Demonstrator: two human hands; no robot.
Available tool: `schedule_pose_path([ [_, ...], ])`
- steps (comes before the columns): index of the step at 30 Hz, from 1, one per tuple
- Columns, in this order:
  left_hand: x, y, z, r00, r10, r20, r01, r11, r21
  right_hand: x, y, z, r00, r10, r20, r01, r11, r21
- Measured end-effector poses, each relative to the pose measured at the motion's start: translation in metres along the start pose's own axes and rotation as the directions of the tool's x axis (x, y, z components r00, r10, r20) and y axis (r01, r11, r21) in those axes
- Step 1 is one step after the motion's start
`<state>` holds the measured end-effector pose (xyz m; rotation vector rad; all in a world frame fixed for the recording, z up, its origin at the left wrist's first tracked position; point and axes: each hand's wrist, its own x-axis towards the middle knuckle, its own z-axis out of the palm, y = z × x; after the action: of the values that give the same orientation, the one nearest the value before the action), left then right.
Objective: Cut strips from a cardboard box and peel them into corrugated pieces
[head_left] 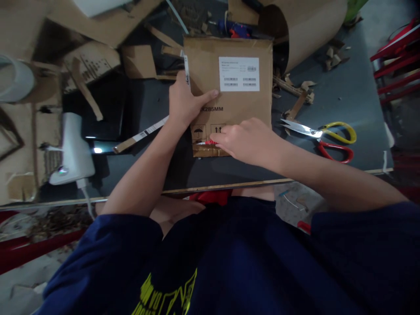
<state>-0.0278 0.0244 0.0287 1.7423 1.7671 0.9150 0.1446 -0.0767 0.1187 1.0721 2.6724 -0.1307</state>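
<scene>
A flat brown piece of cardboard [243,109] with a white barcode label [239,74] and printed symbols lies before me. My left hand [187,98] grips its left side, thumb stretched over the printed face and the other fingers at the edge, partly hidden. Closed around a red-handled craft knife [210,142], my right hand [247,138] rests over the lower part of the cardboard. The knife's thin metal tip points left, close to the lower left corner. A narrow cardboard strip [141,134] with a white label lies by my left wrist.
Open scissors [320,133] with yellow and red handles lie to the right. At the left are a white device [72,148] with a cable, a tape roll [15,78] and cardboard scraps [139,61]. A large cardboard tube [308,30] is at the back. The table's front edge [278,180] is near.
</scene>
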Motion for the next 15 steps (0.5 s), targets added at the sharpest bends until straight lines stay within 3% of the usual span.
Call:
schedule_pose_path([
  [15, 0.0024, 0.0012, -0.0018, 0.998, 0.038, 0.048, -0.040, 0.998, 0.042, 0.0023, 0.0016, -0.0098, 0.995, 0.006, 0.103, -0.002, 0.999, -0.042],
])
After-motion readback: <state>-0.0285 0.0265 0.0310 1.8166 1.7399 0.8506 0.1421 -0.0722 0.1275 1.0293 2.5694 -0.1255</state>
